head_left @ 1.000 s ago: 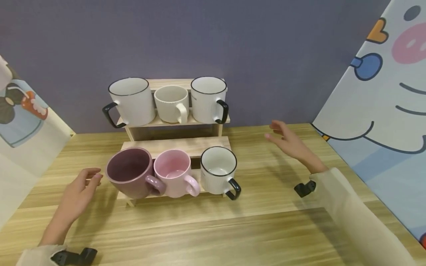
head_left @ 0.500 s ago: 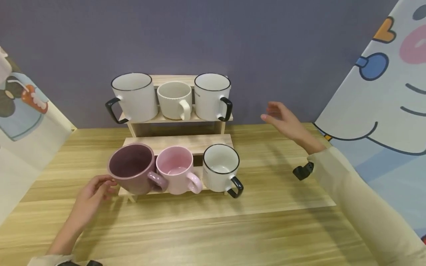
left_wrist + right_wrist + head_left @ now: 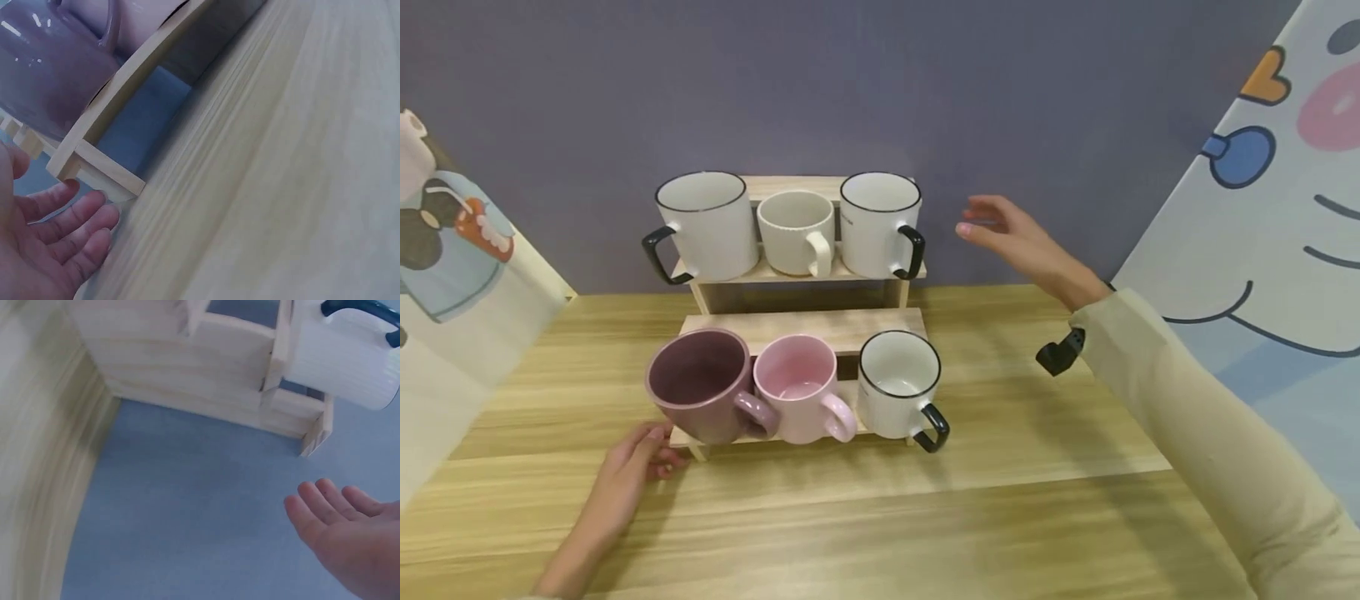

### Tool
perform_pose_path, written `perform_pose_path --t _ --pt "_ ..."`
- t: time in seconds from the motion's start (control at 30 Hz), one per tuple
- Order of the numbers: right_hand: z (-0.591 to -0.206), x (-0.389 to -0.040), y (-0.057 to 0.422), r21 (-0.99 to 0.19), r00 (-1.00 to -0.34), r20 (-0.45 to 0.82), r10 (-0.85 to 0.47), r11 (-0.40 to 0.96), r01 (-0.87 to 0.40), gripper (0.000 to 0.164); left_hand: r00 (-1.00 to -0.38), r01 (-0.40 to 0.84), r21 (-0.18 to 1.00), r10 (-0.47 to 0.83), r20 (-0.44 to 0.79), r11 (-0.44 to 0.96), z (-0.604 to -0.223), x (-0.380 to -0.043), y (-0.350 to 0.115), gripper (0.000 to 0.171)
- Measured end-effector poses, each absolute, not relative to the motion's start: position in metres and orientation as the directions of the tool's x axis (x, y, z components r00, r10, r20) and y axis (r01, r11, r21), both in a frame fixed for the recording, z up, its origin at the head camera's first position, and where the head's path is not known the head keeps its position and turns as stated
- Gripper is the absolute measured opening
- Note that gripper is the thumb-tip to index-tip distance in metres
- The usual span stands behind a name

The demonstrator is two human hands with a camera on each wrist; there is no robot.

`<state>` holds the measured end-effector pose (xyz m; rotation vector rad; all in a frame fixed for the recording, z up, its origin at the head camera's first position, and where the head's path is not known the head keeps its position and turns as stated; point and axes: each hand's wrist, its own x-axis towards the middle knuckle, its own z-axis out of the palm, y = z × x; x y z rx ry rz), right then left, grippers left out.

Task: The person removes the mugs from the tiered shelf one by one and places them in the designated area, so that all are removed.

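Note:
A light wooden two-tier rack (image 3: pixel 805 329) holds several mugs. On its upper tier stand a large white mug with a black handle (image 3: pixel 711 229), a small cream mug (image 3: pixel 796 237) and another white mug (image 3: pixel 872 229). Below are a mauve mug (image 3: pixel 700 392), a pink mug (image 3: pixel 793 392) and a black-rimmed white mug (image 3: pixel 891 387). My left hand (image 3: pixel 628 475) is at the rack's lower left corner, fingers loosely bent beside the wooden leg (image 3: pixel 109 167). Out to the right of the upper tier, my right hand (image 3: pixel 1011 242) hovers with relaxed fingers and holds nothing.
The rack stands on a wood-grain table (image 3: pixel 880 533) in front of a grey-blue back wall (image 3: pixel 820 83). Cartoon-printed panels close in the right side (image 3: pixel 1262 242) and the left side (image 3: pixel 467 350).
My left hand has moved right and inward to the rack's lower left corner. My right hand has risen and shifted left towards the upper tier. The mugs keep their places on the rack.

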<state>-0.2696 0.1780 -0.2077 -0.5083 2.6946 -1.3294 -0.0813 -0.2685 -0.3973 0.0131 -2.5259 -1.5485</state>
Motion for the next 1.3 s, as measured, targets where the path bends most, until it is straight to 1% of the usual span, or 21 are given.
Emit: perform_pose_path --t 0.27,0.63,0.87,1.1,1.3 --pt "-0.200 -0.279 0.148 -0.836 -0.915 0.087 -0.395 0.470 -0.282 0.074 -0.975 0.144 0.870 -0.082 0.206 0.472 -0.404 -0.080 -0.272 0.032" --pt "-0.195 -0.288 0.115 -0.904 -0.894 0.124 -0.431 0.322 -0.281 0.072 -0.968 0.175 0.888 -0.090 0.234 0.426 -0.410 -0.077 -0.263 0.031" --pt "-0.198 -0.291 0.103 -0.927 -0.877 0.151 -0.457 0.243 -0.286 0.076 -0.965 0.180 0.885 -0.099 0.244 0.429 -0.410 -0.076 -0.262 0.031" --pt "-0.202 -0.293 0.099 -0.949 -0.867 0.140 -0.478 0.186 -0.255 0.084 -0.966 0.162 0.883 -0.113 0.234 0.441 -0.409 -0.074 -0.264 0.030" --pt "-0.199 -0.294 0.096 -0.954 -0.876 0.150 -0.458 0.166 -0.249 0.080 -0.966 0.164 0.890 -0.113 0.232 0.425 -0.411 -0.076 -0.264 0.030"
